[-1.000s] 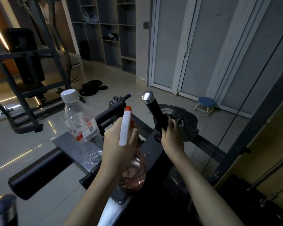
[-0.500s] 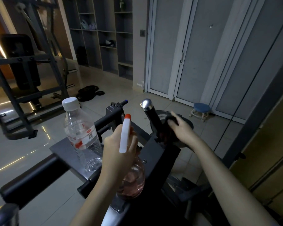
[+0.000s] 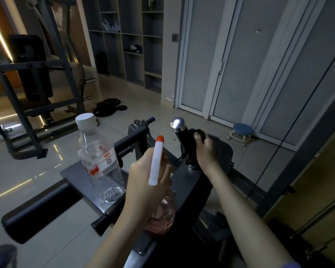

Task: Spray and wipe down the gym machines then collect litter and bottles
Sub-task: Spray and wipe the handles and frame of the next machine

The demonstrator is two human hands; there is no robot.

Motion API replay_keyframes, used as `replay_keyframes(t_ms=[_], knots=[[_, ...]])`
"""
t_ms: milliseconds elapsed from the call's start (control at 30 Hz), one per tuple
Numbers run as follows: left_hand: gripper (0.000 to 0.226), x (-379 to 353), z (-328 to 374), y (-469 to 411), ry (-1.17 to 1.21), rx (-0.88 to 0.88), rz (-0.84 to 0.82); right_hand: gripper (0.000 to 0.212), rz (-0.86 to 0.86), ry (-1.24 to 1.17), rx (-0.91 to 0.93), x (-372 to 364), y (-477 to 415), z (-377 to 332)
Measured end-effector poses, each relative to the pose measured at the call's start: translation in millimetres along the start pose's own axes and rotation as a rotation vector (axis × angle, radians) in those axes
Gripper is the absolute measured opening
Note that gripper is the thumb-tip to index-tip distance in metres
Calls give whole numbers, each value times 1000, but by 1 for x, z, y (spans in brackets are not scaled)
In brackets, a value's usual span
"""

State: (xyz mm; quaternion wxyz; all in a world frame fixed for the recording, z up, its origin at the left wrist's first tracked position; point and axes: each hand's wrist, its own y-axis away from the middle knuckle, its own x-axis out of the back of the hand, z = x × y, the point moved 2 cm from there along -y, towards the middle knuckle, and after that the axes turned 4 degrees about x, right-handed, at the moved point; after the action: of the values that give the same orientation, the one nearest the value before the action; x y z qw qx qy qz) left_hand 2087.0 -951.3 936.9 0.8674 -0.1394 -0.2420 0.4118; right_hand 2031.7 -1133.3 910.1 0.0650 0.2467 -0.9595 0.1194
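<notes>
Pink-liquid spray bottle (image 3: pixel 163 213): upright, just right of the machine's grey plate (image 3: pixel 75 176), white head with orange tip on top.
Left hand (image 3: pixel 145 182): clenched round the spray bottle's neck, grasping it.
Dark cloth (image 3: pixel 200 131): bunched in the right hand (image 3: pixel 205 151), pressed on the black handle (image 3: pixel 183 140) below its chrome cap.
Right hand: fingers curled on the cloth, at the handle's right side.
Water bottle (image 3: pixel 98 159): clear, white cap on, upright near the plate's right edge, just left of the spray bottle.
Floor: weight plates (image 3: pixel 108 108) far back by the shelves; blue stool (image 3: pixel 242 130) by the doors.
</notes>
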Motion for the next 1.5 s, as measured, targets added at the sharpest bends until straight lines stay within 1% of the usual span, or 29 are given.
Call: replay_keyframes(t_ms=[67,133,167,233,267,300,333,433,500,600,667,800,867,967,1033,1167,1233,1267,1300,1333,1400,1433,1500], knots=[[23,0,0,0,19,12,7,37,-4,83,-44,7,2,21],[24,0,0,0,25,21,22,41,-16,130,-123,16,7,36],[23,-1,-1,0,22,23,23,40,-37,97,-140,19,9,39],[20,-1,-2,0,12,18,21,40,-113,-43,-105,19,12,36],[19,-2,-2,0,8,18,20,43,-146,-73,-71,18,12,33],[18,-2,-3,0,7,19,16,48,-164,-69,-39,16,11,32],[17,-2,-3,0,0,12,13,51,-146,-41,-23,14,10,33],[16,-2,-3,0,-18,-12,6,42,3,56,-47,7,12,44],[18,-2,-2,0,-18,-14,7,40,54,170,-4,4,11,53],[22,-3,-1,0,13,16,5,40,73,300,52,3,9,62],[24,-2,0,0,39,22,15,39,72,338,63,6,9,68],[23,-2,0,0,18,-8,17,35,43,440,76,10,12,76],[23,-2,0,0,6,-13,10,34,38,444,56,11,12,74],[21,-2,0,1,17,-16,9,30,-18,422,1,15,7,63],[18,-2,0,1,30,-6,18,34,-10,399,13,18,4,45],[20,-2,0,1,48,0,14,36,144,193,189,13,5,-20],[24,-2,1,1,39,-16,11,33,255,87,308,10,7,-57],[24,-1,1,1,19,-28,14,30,275,44,367,7,7,-72],[23,-1,1,1,-8,-41,18,27,246,25,411,4,4,-83],[23,-1,0,0,-28,-47,19,24,167,57,438,-2,1,-91],[24,-1,-1,0,-29,-43,21,17,-67,261,430,-12,-4,-92],[24,-1,-2,0,-24,-37,21,17,-154,349,416,-13,-5,-90],[18,-2,-1,1,-14,-30,25,18,-241,444,403,-10,-8,-90]])
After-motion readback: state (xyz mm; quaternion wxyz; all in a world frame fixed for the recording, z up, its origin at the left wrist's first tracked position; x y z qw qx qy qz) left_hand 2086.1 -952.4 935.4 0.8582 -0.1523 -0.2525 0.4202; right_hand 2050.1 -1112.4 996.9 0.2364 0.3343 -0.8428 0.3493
